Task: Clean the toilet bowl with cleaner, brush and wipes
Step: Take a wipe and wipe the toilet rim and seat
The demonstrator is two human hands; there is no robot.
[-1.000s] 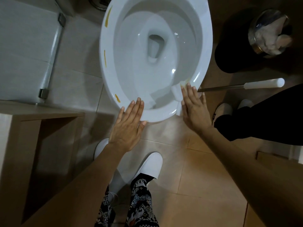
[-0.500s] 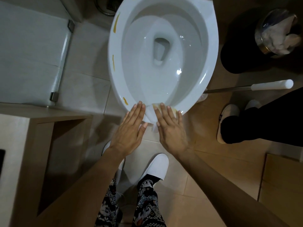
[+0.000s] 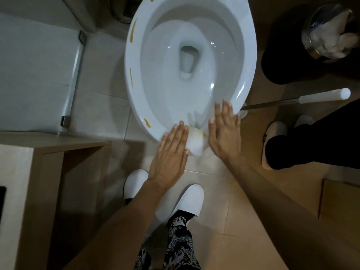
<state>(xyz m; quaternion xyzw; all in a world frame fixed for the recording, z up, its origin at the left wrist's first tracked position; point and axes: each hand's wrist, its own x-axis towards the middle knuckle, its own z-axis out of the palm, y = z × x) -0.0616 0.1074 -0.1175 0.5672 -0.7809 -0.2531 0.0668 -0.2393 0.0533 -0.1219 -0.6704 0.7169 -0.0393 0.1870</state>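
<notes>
The white toilet bowl point(image 3: 245, 55) fills the top centre, with yellow streaks point(image 3: 132, 33) along its left rim and one point(image 3: 147, 123) near the front. A white wipe point(image 3: 195, 143) with a yellow stain lies on the front rim between my hands. My left hand point(image 3: 171, 152) rests flat with its thumb side over the wipe's left edge. My right hand point(image 3: 224, 131) is flat on the rim just right of the wipe, fingers spread. A toilet brush point(image 3: 321, 96), with a white grip and a metal rod, lies on the floor to the right of the bowl.
A metal bin point(image 3: 329, 32) holding crumpled tissue stands at the top right. Another person's black-clad legs and white slippers point(image 3: 274, 143) are on the right. A wooden cabinet point(image 3: 29, 172) stands on the left, a glass panel point(image 3: 39, 75) behind it. My white slippers point(image 3: 192, 201) are below.
My right hand swept the wipe from the right front rim to the front, then came off it to the right. My left hand shifted right onto the wipe's edge.
</notes>
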